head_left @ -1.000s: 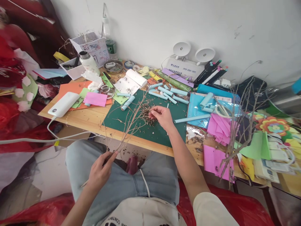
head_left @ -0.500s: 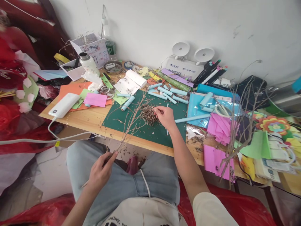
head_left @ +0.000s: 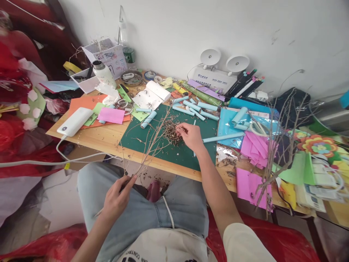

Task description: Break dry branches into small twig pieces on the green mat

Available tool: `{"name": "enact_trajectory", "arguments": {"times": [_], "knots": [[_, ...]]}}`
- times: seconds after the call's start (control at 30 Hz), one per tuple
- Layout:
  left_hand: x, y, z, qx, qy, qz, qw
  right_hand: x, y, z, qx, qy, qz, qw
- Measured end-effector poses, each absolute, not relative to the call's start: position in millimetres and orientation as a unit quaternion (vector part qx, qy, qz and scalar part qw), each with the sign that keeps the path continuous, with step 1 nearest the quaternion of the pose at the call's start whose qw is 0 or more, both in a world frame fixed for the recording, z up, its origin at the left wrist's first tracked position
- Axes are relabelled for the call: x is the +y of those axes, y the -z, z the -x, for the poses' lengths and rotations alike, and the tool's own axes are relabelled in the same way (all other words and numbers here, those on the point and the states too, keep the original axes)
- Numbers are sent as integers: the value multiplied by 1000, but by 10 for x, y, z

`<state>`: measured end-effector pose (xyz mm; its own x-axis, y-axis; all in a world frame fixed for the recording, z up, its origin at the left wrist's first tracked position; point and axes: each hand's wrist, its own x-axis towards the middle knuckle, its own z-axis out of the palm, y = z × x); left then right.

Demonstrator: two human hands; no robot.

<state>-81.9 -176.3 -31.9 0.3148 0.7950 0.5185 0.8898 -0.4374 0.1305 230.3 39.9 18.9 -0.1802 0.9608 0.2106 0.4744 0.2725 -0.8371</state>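
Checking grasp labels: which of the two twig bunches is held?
The near bunch, stems in the left hand, twigs reaching over the mat; the other bunch is right of the mat, no hand on it.

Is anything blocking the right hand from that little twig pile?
Nothing visible: the right hand is right at the twig pile. The branch in the left hand is toward the pile's left side.
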Motion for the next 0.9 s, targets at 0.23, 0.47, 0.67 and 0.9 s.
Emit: {"name": "enact_trajectory", "arguments": {"times": [0.23, 0.47, 0.67, 0.9], "knots": [[-1793, 295, 804, -514, 259, 814, 82, 438, -132, -2295, -747, -66, 583, 314], [-1738, 274, 791, -517, 277, 806, 83, 453, -164, -2442, -747, -153, 523, 381], [-1742, 328, 806, -530, 260, 803, 84, 347, -264, -2346, -719, -188, 481, 466], [-1763, 370, 840, -535, 256, 802, 72, 397, -150, -2299, -734, -118, 511, 432]]}}
